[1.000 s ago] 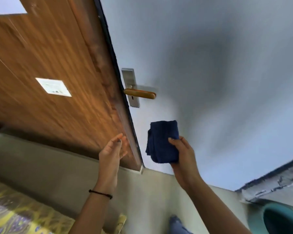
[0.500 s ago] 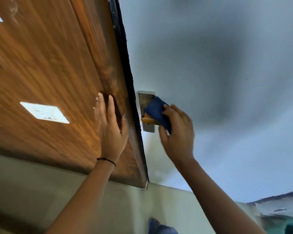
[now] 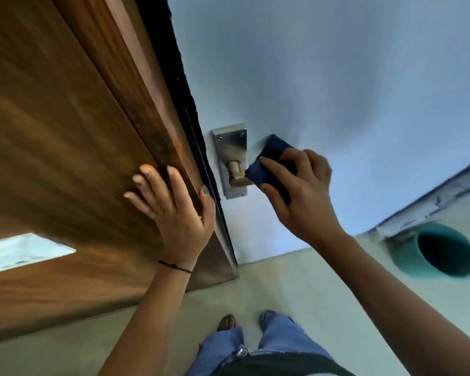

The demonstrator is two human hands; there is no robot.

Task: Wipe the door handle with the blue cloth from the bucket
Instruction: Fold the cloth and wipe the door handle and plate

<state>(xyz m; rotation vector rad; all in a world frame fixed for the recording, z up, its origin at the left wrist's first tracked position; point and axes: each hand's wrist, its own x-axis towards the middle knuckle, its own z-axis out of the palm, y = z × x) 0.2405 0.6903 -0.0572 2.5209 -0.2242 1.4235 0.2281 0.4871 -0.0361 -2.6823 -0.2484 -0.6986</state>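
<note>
Blue cloth on the door handle, mid-wipe

Right hand [image 3: 301, 194] is clamped around the blue cloth [image 3: 272, 164], which wraps the lever of the door handle [image 3: 235, 169] on its steel plate [image 3: 229, 142]. Left hand [image 3: 174, 210] lies flat, fingers spread, on the wooden door [image 3: 65, 131] edge. Teal bucket [image 3: 434, 251] sits on the floor, well off right. The white label [image 3: 19, 251] on the door is too blurry to read.

The door frame [image 3: 73, 147] fills the left of the picture, with the left hand [image 3: 178, 213] flat on it. Just right of it is the handle plate [image 3: 229, 147]. The right hand [image 3: 299, 194] holds the cloth [image 3: 269, 169] on the door handle [image 3: 235, 169]. The bucket [image 3: 407, 256] stands at the lower right, on the floor [image 3: 296, 280].
</note>
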